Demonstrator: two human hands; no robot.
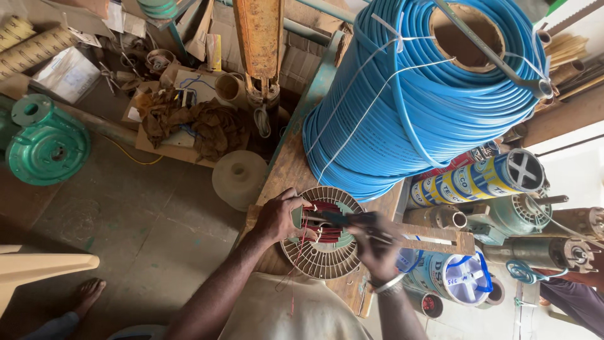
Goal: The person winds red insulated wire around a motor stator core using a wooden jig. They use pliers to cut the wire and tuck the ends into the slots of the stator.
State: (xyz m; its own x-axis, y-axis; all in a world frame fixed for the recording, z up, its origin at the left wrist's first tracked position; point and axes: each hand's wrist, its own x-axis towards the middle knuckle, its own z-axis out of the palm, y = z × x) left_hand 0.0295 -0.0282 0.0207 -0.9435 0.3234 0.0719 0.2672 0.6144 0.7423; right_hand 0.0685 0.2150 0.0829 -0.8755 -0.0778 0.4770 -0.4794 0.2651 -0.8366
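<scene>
The stator (pixel 324 236), a round ribbed casing with red windings in its middle, lies flat on the wooden surface (pixel 286 167), close to the near edge. The left hand (pixel 277 217) rests on its left rim, fingers curled down into the windings. The right hand (pixel 377 249) is over its right side, fingers closed around a dark tool (pixel 340 219) whose tip points into the coils. A metal bangle (pixel 388 284) sits on that wrist. A thin red thread (pixel 292 277) hangs from the stator over the edge.

Just behind the stator stands a big coil of blue wire (pixel 421 94), bound with white cord. To the right lie several motor bodies (pixel 478 179) and a wooden bar (pixel 437 239). Down on the floor, to the left, sit a green pump casing (pixel 47 141) and crumpled brown rags (pixel 195 123).
</scene>
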